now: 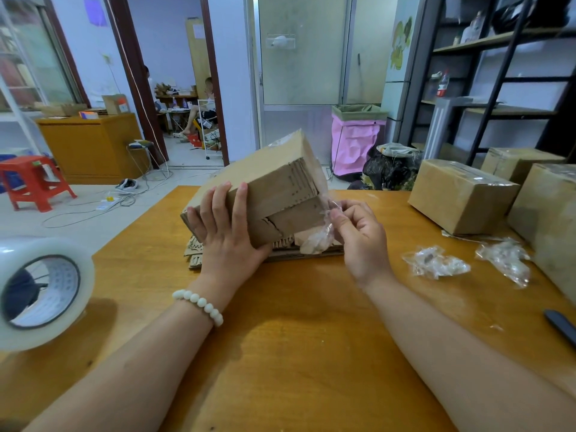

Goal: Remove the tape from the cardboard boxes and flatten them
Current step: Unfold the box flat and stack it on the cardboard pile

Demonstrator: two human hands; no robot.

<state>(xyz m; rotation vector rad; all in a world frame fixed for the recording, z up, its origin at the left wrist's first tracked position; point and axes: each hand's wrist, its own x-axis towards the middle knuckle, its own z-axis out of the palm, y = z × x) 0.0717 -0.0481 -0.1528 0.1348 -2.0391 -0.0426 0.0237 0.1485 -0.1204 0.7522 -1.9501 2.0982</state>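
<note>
A brown cardboard box [274, 179] is tilted up above the middle of the wooden table [296, 338]. My left hand [226, 232] grips its near left end, fingers spread over the side. My right hand [358, 235] pinches a strip of clear tape [318, 241] that peels off the box's right end. Under the box lies a stack of flattened cardboard [199, 257]. Three taped boxes stand at the right: one [461, 194] nearest, one [520, 162] behind it, one [551, 219] at the edge.
Two crumpled wads of removed tape [436, 263] [505, 260] lie right of my right hand. A big roll of clear tape [40, 291] stands at the table's left edge. A dark tool handle [561, 328] lies at the right edge. Beyond are a red stool [34, 182] and a pink bin [355, 141].
</note>
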